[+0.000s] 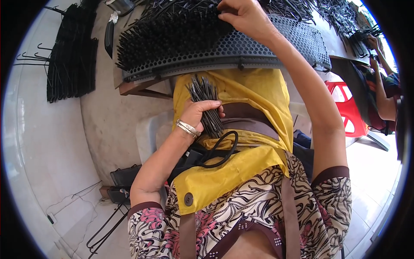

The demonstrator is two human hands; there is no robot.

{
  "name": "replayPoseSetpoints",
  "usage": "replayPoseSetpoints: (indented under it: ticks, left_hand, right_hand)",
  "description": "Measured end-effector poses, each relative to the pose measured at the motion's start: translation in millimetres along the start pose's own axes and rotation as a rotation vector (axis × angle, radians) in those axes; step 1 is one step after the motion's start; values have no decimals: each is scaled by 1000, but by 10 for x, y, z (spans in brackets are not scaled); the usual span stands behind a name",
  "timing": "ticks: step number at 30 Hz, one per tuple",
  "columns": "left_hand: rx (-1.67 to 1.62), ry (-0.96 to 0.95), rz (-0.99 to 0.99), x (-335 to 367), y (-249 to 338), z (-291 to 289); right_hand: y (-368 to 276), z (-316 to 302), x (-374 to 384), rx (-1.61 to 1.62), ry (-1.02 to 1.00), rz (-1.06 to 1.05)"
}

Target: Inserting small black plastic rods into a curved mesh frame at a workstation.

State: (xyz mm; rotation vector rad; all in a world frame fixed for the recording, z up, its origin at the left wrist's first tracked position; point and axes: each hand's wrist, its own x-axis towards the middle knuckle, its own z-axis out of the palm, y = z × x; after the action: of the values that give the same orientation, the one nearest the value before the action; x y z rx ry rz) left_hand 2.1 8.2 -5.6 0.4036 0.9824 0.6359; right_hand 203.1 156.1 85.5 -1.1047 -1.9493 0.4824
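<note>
Your left hand (202,113) fingers clamp a bundle of black pins (207,108) while right hand (243,17) fingers pinch one pin into the perforated board (297,39) at the table's near edge; next likely needs another pin.

Yellow apron (241,93), black pins (206,103), dark grey perforated board (297,39), red stool (347,108).

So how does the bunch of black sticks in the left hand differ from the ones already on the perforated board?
The bundle of sticks is gripped loose in the left hand over the yellow apron; the sticks on the board stand apart from one another, on the perforated board. The bundle is small; the planted ones cover much of the board's left part, where the right hand works. Both are thin and black.
</note>
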Motion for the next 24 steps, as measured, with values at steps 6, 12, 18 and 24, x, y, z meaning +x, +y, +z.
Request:
replayPoseSetpoints:
  ticks: [6, 12, 18, 24]
  left_hand:
    - [-49, -35, -8, 11, -24, -26]
    - [-39, -54, 45, 23, -30, -22]
    - [-47, -12, 166, -17, -7, 107]
    - [-22, 11, 189, -43, 0, 128]
  right_hand:
    - [41, 73, -72, -212, 17, -244]
    - [-203, 164, -789, -282, 244, -174]
    - [-569, 542, -1481, 462, -221, 632]
    - [-559, 597, -1586, 617, -46, 735]
